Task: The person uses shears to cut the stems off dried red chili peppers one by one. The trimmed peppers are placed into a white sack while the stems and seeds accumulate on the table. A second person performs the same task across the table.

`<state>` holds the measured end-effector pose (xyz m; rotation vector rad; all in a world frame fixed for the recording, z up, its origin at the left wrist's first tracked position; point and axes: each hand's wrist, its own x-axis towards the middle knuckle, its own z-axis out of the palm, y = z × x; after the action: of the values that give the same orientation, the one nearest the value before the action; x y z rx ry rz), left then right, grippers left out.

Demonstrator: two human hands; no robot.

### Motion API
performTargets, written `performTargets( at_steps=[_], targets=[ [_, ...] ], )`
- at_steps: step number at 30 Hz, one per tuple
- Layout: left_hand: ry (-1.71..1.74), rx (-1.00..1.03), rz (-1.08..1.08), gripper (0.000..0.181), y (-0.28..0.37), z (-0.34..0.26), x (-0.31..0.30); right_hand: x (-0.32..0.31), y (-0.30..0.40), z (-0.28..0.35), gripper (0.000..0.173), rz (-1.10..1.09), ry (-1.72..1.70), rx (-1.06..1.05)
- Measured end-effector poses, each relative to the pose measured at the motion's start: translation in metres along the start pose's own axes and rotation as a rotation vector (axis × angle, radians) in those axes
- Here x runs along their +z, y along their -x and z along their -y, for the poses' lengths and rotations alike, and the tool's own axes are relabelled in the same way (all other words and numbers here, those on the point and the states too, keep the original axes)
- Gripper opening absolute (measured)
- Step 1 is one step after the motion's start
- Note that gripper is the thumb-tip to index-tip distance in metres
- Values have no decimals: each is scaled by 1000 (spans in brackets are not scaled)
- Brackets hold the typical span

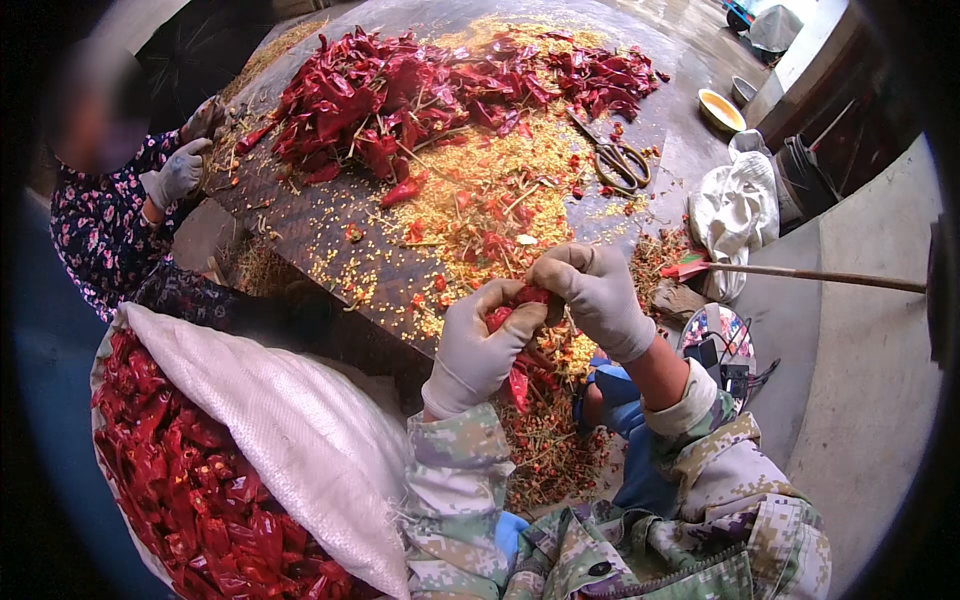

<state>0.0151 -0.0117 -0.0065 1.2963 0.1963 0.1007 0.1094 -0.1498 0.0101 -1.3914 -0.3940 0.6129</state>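
Both my hands wear pale, soiled gloves and meet over the near edge of the table (352, 274). A dried red chili pepper (531, 295) is pinched between my left hand (491, 341) and my right hand (592, 296); the fingers partly hide it. Yellow chili seeds (480, 176) and stem scraps spread over the tabletop beyond my hands. Behind them lies a heap of dried red chilies (375, 97). Dark-handled scissors (621, 165) rest, blades parted, at the right of the seeds. Below my hands, more red pieces hang over stem scraps (551, 457) on the ground.
A white woven sack (285, 405) full of red chili pieces (202, 480) stands at lower left. Another person's gloved hand (182, 172) is at the table's left side. On the right are a stool (716, 326) with cabled devices, a wooden pole (817, 276), a white sack (735, 210) and a basin (721, 111).
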Motion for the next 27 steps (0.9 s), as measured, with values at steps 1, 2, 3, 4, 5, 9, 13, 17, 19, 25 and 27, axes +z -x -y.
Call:
performTargets(
  at_steps=[1,2,3,4,5,9,13,17,19,25,27],
  targets=[
    [-31,13,26,23,0,-4,-3,-2,-2,1,23,10,-93,51],
    [7,-76,63,23,4,-8,-6,-4,-6,0,23,20,-186,104],
    [196,5,103,24,10,-7,-5,-7,-12,-2,23,35,-279,156],
    [198,57,96,25,14,-6,-6,-14,-22,-6,23,31,-386,77],
    [200,108,88,26,17,-6,-8,-20,-28,-7,20,-71,-353,33],
    [455,303,86,28,3,2,-13,-17,-62,-4,28,41,684,-302],
    [455,297,-173,21,5,0,-29,45,-132,-13,22,63,1232,-493],
    [628,243,-440,17,-5,-6,-24,86,-181,-19,21,102,1495,-459],
    [679,245,-522,18,-9,0,-27,92,-199,-21,21,131,1640,-416],
    [698,163,-676,25,-8,5,-45,68,-128,-14,17,209,1163,-615],
    [714,183,-640,20,-11,1,-34,52,-95,0,14,349,1093,-702]
  ],
)
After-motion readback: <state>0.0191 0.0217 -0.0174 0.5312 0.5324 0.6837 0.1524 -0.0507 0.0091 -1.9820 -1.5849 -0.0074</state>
